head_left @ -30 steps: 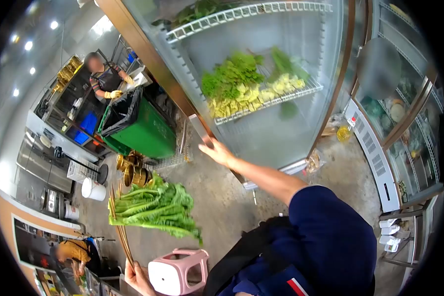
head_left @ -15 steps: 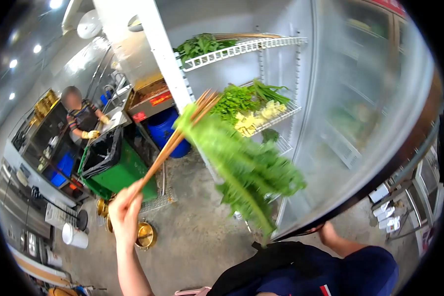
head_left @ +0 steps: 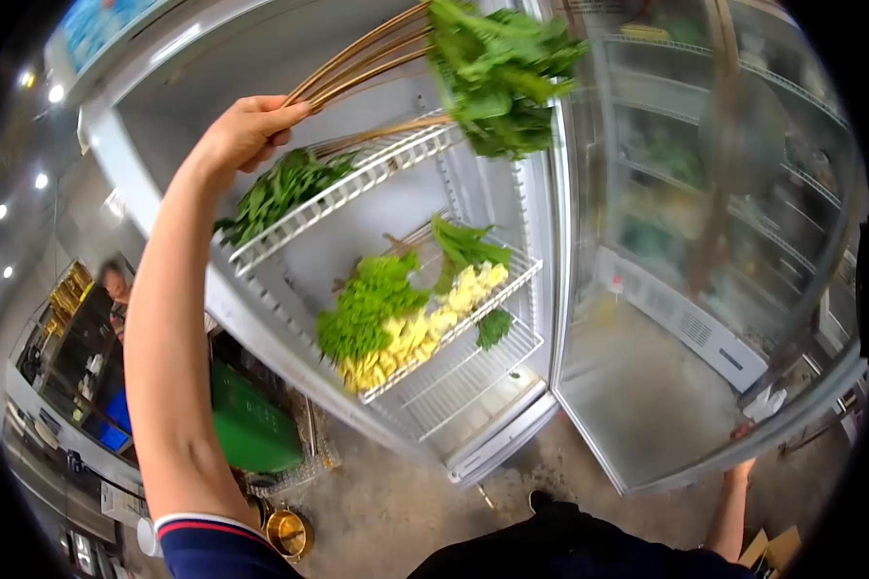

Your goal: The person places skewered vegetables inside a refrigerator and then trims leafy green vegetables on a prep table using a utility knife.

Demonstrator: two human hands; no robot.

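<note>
My left hand [head_left: 248,133] is closed round the ends of several bamboo skewers [head_left: 367,56], raised at the top shelf of an upright fridge. Leafy greens [head_left: 502,82] are threaded on their far ends, in front of the shelf's right side. Under my left hand, dark green leaves on more skewers lie on the top wire shelf [head_left: 348,188]. Low on the right, my right hand [head_left: 741,469] grips the edge of the swung-out glass fridge door [head_left: 652,386], its fingertips showing over the rim.
The middle shelf holds curly greens [head_left: 372,304], pale yellow pieces [head_left: 386,355] and long green leaves [head_left: 465,246]. A green bin [head_left: 251,420] stands left of the fridge. Brass pots [head_left: 288,534] sit on the floor. Another person [head_left: 116,287] is partly visible far left.
My left hand has carried the skewered greens up to the top shelf. The view has moved closer to the fridge, and the door now stands wider. My right hand remains on the door.
</note>
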